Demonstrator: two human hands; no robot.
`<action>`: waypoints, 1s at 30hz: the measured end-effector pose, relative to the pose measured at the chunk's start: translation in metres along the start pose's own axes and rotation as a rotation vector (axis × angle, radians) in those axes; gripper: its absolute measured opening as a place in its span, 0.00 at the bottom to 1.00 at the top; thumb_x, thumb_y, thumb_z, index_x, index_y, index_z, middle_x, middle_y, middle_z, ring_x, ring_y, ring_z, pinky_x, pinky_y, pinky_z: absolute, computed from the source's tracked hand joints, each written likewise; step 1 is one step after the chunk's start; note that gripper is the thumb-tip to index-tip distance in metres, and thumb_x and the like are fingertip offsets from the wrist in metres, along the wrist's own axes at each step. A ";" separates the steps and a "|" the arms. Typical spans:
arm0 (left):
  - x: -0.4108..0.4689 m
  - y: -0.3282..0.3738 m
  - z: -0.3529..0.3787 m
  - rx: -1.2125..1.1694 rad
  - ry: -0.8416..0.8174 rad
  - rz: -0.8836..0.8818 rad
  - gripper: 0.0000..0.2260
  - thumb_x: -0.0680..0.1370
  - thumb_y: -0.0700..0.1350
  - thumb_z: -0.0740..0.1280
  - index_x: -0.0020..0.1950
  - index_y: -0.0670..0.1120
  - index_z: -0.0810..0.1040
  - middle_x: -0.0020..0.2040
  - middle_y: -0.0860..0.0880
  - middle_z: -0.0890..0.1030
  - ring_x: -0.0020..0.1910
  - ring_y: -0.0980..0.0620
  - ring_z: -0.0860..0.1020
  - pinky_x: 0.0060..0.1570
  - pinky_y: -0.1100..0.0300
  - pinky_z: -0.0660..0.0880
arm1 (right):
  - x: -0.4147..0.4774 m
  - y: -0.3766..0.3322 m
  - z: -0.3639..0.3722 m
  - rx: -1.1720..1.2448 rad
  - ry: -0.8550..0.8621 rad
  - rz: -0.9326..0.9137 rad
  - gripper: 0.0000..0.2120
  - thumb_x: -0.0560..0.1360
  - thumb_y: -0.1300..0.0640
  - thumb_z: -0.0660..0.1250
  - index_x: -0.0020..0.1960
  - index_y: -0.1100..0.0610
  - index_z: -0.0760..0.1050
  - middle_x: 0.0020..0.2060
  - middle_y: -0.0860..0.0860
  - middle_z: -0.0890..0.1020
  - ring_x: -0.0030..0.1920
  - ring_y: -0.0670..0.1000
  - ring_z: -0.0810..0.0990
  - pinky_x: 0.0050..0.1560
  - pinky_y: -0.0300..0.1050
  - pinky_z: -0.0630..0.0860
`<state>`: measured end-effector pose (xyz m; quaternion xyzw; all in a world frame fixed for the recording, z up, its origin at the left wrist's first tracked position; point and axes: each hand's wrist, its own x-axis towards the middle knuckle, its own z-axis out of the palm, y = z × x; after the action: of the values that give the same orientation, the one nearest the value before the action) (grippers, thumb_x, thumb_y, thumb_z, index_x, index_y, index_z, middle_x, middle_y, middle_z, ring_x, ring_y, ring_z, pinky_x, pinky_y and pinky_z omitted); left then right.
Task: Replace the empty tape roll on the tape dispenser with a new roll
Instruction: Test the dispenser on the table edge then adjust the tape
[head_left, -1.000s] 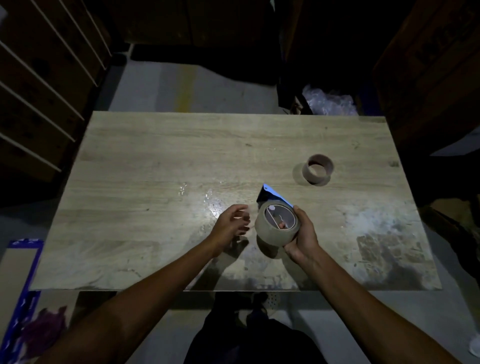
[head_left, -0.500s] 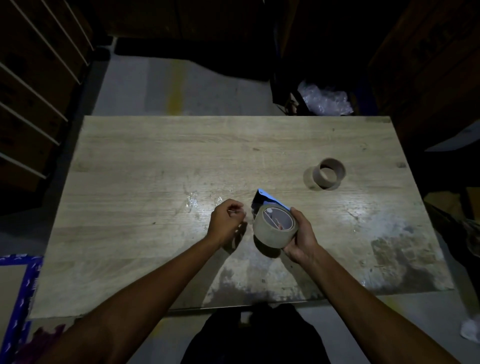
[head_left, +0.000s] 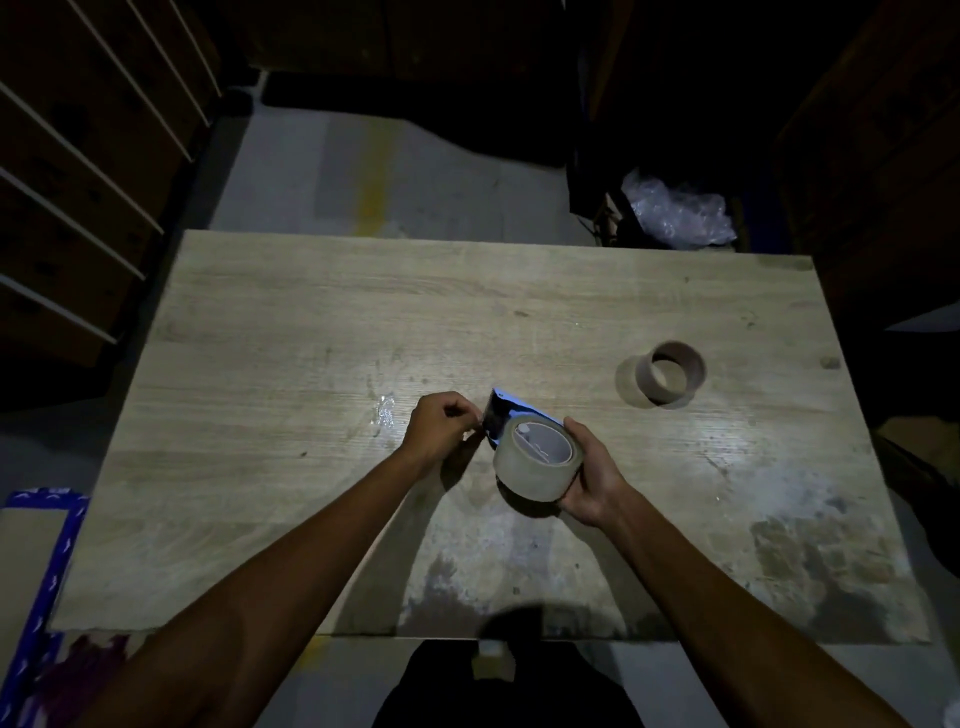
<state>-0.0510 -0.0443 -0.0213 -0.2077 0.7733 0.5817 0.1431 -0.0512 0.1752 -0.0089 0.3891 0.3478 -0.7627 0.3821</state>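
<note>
My right hand (head_left: 592, 475) grips a full roll of brown tape (head_left: 524, 467) that sits on the blue tape dispenser (head_left: 501, 413), held a little above the wooden table (head_left: 311, 332). My left hand (head_left: 441, 423) is closed just left of the dispenser's front end, thumb and fingers pinched together, apparently on the tape's loose end, which is too faint to make out. The empty cardboard core (head_left: 670, 371) lies on the table to the right, apart from both hands.
A clump of clear plastic wrap (head_left: 675, 208) lies on the floor beyond the table's far edge. Dark shelving (head_left: 78, 171) stands to the left. A blue-edged board (head_left: 36, 551) lies on the floor at the lower left.
My left hand has closed from spread fingers into a pinch and moved right to the dispenser's front. The right hand keeps hold of the roll and dispenser.
</note>
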 end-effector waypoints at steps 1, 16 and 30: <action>0.000 0.002 0.001 0.010 -0.010 0.007 0.10 0.73 0.33 0.70 0.36 0.47 0.83 0.40 0.45 0.84 0.41 0.49 0.83 0.42 0.53 0.78 | 0.002 -0.006 -0.001 -0.060 -0.005 -0.019 0.25 0.80 0.44 0.61 0.67 0.63 0.76 0.58 0.59 0.82 0.50 0.56 0.83 0.54 0.50 0.79; -0.009 -0.013 0.019 -0.022 0.106 0.037 0.03 0.71 0.30 0.73 0.43 0.34 0.85 0.37 0.45 0.83 0.34 0.63 0.81 0.40 0.66 0.76 | 0.023 -0.036 -0.014 -0.948 0.285 -0.532 0.25 0.76 0.36 0.64 0.38 0.57 0.82 0.34 0.57 0.85 0.35 0.55 0.83 0.47 0.57 0.81; -0.024 -0.009 0.013 -0.070 -0.007 0.042 0.08 0.72 0.24 0.68 0.51 0.26 0.79 0.37 0.44 0.79 0.25 0.63 0.78 0.31 0.73 0.73 | 0.011 -0.035 -0.010 -1.495 0.604 -0.785 0.19 0.77 0.44 0.65 0.61 0.54 0.81 0.55 0.55 0.84 0.56 0.57 0.82 0.50 0.46 0.73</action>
<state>-0.0261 -0.0300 -0.0211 -0.1944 0.7561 0.6121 0.1264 -0.0823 0.1966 -0.0152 0.0756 0.9474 -0.2779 0.1397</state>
